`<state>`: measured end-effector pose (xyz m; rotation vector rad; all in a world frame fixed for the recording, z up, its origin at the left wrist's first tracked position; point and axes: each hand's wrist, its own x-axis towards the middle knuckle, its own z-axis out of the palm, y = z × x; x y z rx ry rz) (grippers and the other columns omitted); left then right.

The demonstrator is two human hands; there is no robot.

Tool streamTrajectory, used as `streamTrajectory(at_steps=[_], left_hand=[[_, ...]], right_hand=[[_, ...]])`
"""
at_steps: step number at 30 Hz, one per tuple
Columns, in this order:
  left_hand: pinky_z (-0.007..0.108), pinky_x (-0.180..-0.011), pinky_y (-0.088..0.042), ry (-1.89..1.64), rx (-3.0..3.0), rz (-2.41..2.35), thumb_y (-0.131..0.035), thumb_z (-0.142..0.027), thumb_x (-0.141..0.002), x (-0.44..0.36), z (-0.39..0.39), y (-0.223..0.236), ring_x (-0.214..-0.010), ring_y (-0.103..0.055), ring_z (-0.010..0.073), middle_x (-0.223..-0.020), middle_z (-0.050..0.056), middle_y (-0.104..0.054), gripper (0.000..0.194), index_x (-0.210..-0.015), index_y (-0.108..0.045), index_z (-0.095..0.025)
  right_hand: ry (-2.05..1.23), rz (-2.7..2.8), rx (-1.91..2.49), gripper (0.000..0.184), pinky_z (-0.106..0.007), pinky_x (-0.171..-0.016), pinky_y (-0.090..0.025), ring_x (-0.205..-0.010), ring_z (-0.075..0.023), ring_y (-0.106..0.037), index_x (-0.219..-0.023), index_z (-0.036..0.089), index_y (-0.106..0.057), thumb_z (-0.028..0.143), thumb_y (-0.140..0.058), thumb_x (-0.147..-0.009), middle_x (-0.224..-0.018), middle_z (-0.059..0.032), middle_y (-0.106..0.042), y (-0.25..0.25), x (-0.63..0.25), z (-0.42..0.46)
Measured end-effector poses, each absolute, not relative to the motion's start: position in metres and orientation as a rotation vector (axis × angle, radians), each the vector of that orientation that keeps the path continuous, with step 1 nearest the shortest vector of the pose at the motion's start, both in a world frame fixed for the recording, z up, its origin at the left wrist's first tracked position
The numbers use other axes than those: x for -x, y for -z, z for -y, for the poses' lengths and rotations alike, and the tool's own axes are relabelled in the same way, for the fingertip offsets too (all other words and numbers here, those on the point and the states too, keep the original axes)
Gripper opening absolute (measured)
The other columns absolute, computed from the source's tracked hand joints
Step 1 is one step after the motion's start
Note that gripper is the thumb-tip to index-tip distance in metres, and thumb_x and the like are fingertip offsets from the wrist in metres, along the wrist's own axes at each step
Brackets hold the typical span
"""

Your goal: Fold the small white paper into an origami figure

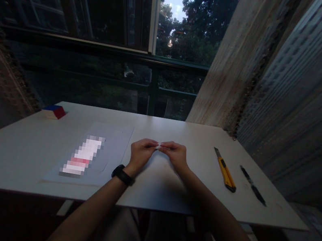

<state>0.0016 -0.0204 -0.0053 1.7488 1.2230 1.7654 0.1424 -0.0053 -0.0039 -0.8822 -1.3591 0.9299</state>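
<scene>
Above the middle of the white table, my left hand (142,152) and my right hand (176,154) meet fingertip to fingertip. Between them they pinch a small white piece (158,146), mostly covered by the fingers; it looks like paper, but its exact kind is too small to tell. A black watch (122,174) is on my left wrist. To the left of my hands lies a large pale sheet (118,142) with a blurred-out strip (82,156) on it. Over on the right lies a yellow utility knife (225,171), its blade end pointing away from me.
A dark pen (253,186) lies right of the knife. At the far left stands a blue, red and pale block (54,111). The table (147,200) ends near my forearms; behind it are a window and a curtain (219,64).
</scene>
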Motion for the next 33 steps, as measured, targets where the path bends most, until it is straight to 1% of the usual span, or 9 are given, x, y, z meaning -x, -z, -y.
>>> streamTrajectory(at_steps=[5,9,13,17,21,26,30,33], left_hand=[[0.030,-0.068,-0.055,-1.693,-1.773,-1.180,-0.071,-0.029,-0.064,-0.003,0.021,0.002,-0.068,-0.065,0.0162,-0.075,0.004,-0.070,0.010,-0.069,-0.070,-0.020],[0.030,-0.068,-0.055,-1.645,-1.781,-1.091,-0.071,-0.032,-0.064,-0.003,0.022,-0.001,-0.071,-0.066,0.0171,-0.082,0.006,-0.070,0.018,-0.075,-0.070,-0.018],[0.030,-0.073,-0.055,-1.583,-1.823,-1.002,-0.067,-0.030,-0.070,-0.002,0.026,-0.003,-0.079,-0.066,0.0180,-0.088,0.008,-0.070,0.019,-0.083,-0.070,-0.017],[0.030,-0.075,-0.054,-1.574,-1.835,-1.005,-0.063,-0.028,-0.074,-0.001,0.027,-0.003,-0.082,-0.065,0.0182,-0.090,0.008,-0.070,0.018,-0.086,-0.070,-0.018],[0.033,-0.079,-0.053,-1.583,-1.822,-1.012,-0.064,-0.028,-0.073,-0.001,0.024,0.000,-0.085,-0.065,0.0195,-0.092,0.008,-0.070,0.018,-0.086,-0.071,-0.018],[0.035,-0.081,-0.052,-1.594,-1.827,-1.050,-0.068,-0.028,-0.069,-0.001,0.021,0.002,-0.087,-0.065,0.0207,-0.094,0.008,-0.070,0.016,-0.082,-0.071,-0.019],[0.033,-0.075,-0.054,-1.517,-1.701,-1.070,-0.070,-0.029,-0.066,-0.002,0.021,0.003,-0.079,-0.066,0.0195,-0.090,0.009,-0.070,0.030,-0.094,-0.068,-0.016],[0.032,-0.075,-0.054,-1.430,-1.608,-1.080,-0.071,-0.029,-0.064,-0.003,0.020,0.003,-0.080,-0.066,0.0201,-0.093,0.011,-0.070,0.038,-0.099,-0.066,-0.013]], right_hand=[[-0.945,1.320,0.907,0.019,-0.033,-0.067,-0.052,-0.065,-0.0194,-0.065,-0.058,0.020,-0.069,0.031,-0.079,-0.047,-0.066,-0.0035,-0.070,0.002,-0.144,0.005],[-1.000,1.288,0.916,0.021,-0.034,-0.067,-0.053,-0.064,-0.0193,-0.065,-0.060,0.020,-0.070,0.033,-0.079,-0.047,-0.064,-0.0030,-0.070,-0.002,-0.148,0.005],[-1.023,1.299,0.895,0.020,-0.034,-0.069,-0.053,-0.064,-0.0192,-0.065,-0.063,0.019,-0.070,0.031,-0.078,-0.050,-0.065,-0.0030,-0.070,-0.004,-0.151,0.004],[-1.032,1.314,0.884,0.019,-0.033,-0.067,-0.053,-0.063,-0.0181,-0.065,-0.065,0.019,-0.071,0.028,-0.078,-0.050,-0.065,-0.0023,-0.070,-0.004,-0.153,0.004],[-1.040,1.328,0.862,0.021,-0.031,-0.064,-0.052,-0.060,-0.0172,-0.064,-0.066,0.019,-0.071,0.028,-0.079,-0.049,-0.063,-0.0018,-0.069,-0.005,-0.152,0.004],[-1.030,1.371,0.857,0.021,-0.032,-0.061,-0.051,-0.058,-0.0172,-0.063,-0.064,0.019,-0.070,0.031,-0.078,-0.050,-0.061,-0.0022,-0.068,-0.005,-0.152,0.004],[-1.018,1.357,0.850,0.021,-0.032,-0.066,-0.052,-0.063,-0.0177,-0.063,-0.062,0.019,-0.070,0.031,-0.080,-0.047,-0.065,-0.0028,-0.069,-0.002,-0.151,0.002],[-0.975,1.344,0.849,0.020,-0.033,-0.068,-0.052,-0.067,-0.0185,-0.064,-0.059,0.019,-0.069,0.030,-0.080,-0.046,-0.067,-0.0030,-0.070,-0.002,-0.152,0.001]])
